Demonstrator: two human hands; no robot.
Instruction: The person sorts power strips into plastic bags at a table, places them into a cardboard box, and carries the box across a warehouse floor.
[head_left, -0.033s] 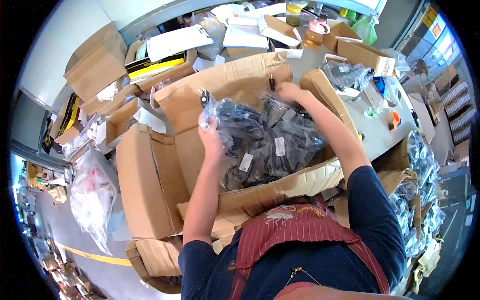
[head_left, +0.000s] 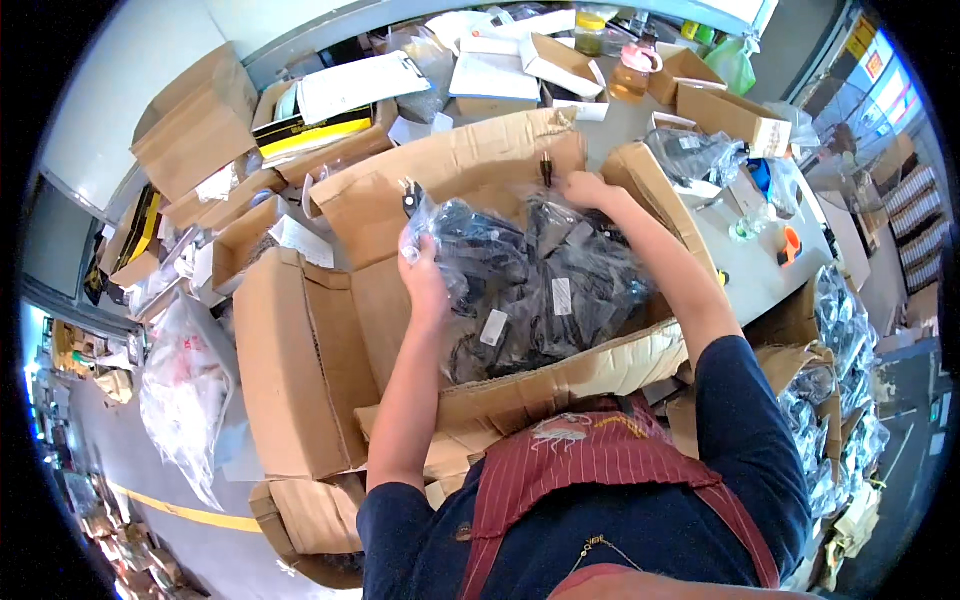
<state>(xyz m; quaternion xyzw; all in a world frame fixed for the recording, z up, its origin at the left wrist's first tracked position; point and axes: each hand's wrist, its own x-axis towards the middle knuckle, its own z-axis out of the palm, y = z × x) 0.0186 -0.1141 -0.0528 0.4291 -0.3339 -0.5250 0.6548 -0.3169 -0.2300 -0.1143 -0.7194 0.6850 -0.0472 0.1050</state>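
Note:
An open cardboard box [head_left: 300,350] in front of me holds several clear plastic bags of black cables [head_left: 570,295], some with white labels. My left hand [head_left: 424,272] is closed on a clear bag of black cable [head_left: 475,235] at the box's left side. A black plug [head_left: 411,200] with metal prongs sticks out just above that hand. Over the far right part of the box, my right hand [head_left: 590,191] has its fingers closed at the top of another bagged cable [head_left: 552,220]. A dark plug end [head_left: 547,170] stands up beside those fingers.
Smaller cartons [head_left: 235,245] and papers crowd the table's left and far side. A pink-lidded jug [head_left: 633,72] stands at the back. On the right lie an orange-handled tool [head_left: 790,245] and more bagged goods [head_left: 695,155]. Cartons of bagged items [head_left: 845,340] stand lower right.
My right hand has shifted very slightly and shows more sharply than before. Both hands otherwise keep their places on the bagged cables.

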